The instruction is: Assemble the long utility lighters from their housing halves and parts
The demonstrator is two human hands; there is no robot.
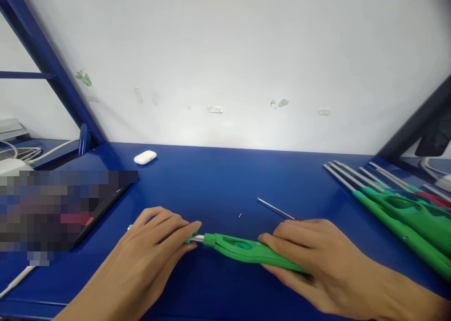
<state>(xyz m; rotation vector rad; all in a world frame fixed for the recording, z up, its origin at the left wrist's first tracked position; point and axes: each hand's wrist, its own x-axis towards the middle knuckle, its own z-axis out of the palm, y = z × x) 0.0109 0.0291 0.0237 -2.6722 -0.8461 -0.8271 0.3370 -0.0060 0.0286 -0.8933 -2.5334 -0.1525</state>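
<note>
At the front middle of the blue table [218, 180], a green-handled lighter [243, 249], lying flat, crosswise. Pinched at its metal nozzle end by the left hand [158, 243], fingers curled together over the tip. Gripped at the handle's other end by the right hand [317, 260], fingers closed over it. Just behind, a tiny screw [240, 215] and a thin metal rod [275, 209]. Far right, a row of more green lighters [398, 208]. Far back left, a white earbud case [144, 157].
</note>
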